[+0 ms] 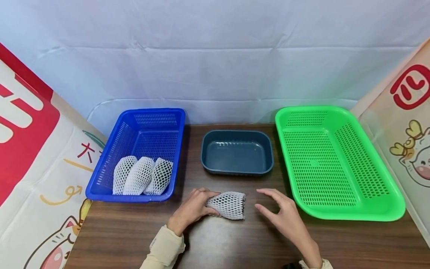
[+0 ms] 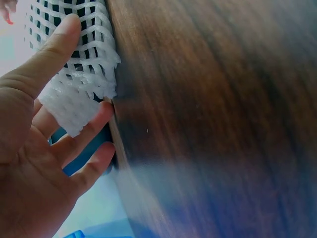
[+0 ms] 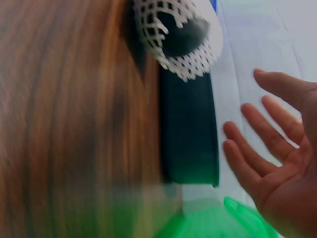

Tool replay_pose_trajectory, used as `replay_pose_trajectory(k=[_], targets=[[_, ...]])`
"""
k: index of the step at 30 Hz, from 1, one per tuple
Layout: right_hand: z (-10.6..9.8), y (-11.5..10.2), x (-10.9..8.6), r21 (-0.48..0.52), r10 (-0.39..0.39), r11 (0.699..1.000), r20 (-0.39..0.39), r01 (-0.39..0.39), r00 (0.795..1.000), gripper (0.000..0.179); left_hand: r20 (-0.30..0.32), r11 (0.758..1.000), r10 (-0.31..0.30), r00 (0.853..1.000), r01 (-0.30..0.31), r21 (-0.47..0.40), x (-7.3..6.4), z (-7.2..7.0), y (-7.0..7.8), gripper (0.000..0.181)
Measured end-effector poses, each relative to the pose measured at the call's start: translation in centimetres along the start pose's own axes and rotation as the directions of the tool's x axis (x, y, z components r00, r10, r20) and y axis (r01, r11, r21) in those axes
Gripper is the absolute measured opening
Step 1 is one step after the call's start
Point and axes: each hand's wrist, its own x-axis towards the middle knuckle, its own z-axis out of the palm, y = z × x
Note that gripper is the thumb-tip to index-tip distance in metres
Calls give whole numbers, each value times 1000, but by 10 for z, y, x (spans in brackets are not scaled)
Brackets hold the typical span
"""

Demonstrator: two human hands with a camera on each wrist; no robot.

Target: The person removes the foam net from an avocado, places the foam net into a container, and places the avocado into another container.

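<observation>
My left hand (image 1: 191, 210) pinches one end of a white foam net sleeve (image 1: 231, 205) between thumb and fingers, low over the front middle of the table. Inside the mesh, a dark rounded item (image 3: 185, 37) shows through the sleeve's open end in the right wrist view. My right hand (image 1: 283, 213) is held apart, just right of that open end, thumb and fingers spread with nothing between them. Three more netted items (image 1: 139, 177) lie side by side in the front of the blue basket (image 1: 134, 198), dark green showing through the rightmost mesh.
A dark teal rectangular tub (image 1: 237, 172) stands behind my hands, with nothing in it. To the right is a bare green perforated basket (image 1: 349, 213). The brown wooden table (image 1: 127, 231) meets a pale cloth backdrop (image 1: 215, 74) at the back, with printed cloths at both sides.
</observation>
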Motion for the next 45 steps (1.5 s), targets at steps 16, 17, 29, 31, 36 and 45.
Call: replay_pose_trajectory(k=[16, 17, 29, 31, 36, 45], targets=[[34, 0, 0, 157, 44, 984, 211, -79, 976, 43, -55, 999, 30, 998, -29, 24, 1, 6, -3, 45], [36, 0, 0, 157, 44, 984, 214, -78, 976, 45, -53, 999, 28, 998, -27, 20, 1, 6, -3, 44], [47, -2, -1, 246, 96, 954, 294, -172, 951, 61, -30, 1000, 1, 1000, -1, 3, 1, 5, -2, 32], [49, -2, 0, 240, 106, 953, 301, -183, 948, 64, -33, 1000, 0, 999, 0, 2, 1, 6, -2, 31], [53, -1, 0, 190, 132, 960, 343, -207, 930, 69, -44, 1000, 7, 999, -7, -1, 1, 6, -3, 27], [49, 1, -2, 163, 82, 977, 298, -135, 951, 70, -36, 1000, 0, 999, -1, -24, 1, 6, -4, 22]])
